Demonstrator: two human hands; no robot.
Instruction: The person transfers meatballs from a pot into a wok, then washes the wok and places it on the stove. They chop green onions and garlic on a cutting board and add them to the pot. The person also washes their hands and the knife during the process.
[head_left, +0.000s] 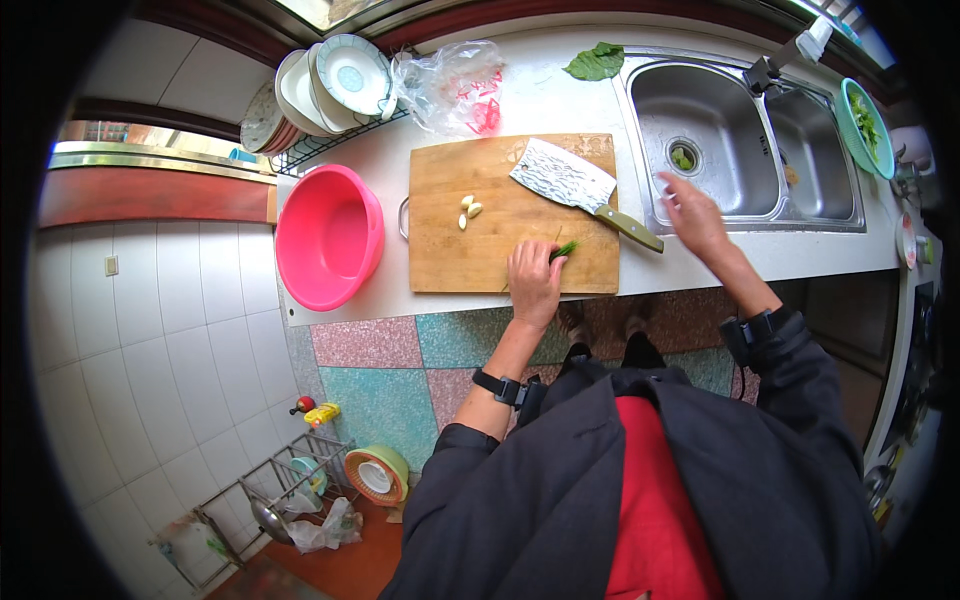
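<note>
My left hand (534, 274) is closed over a small bunch of thin green stalks (564, 250) at the near edge of a wooden cutting board (442, 259). Its palm covers most of the bunch. Three peeled garlic cloves (474, 210) lie left of centre on the board. A cleaver (562, 176) with a patterned blade rests at the board's right side, its olive handle (630, 228) sticking out past the edge. To the right of that handle, over the sink's near-left corner, my right hand (691, 214) hovers with fingers apart and nothing in it.
A pink plastic basin (322, 240) stands left of the board. Behind are a dish rack with plates (352, 75) and a clear plastic bag (454, 86). A green leaf (596, 61) lies beside the double steel sink (701, 112). A turquoise basket (851, 131) holds greens.
</note>
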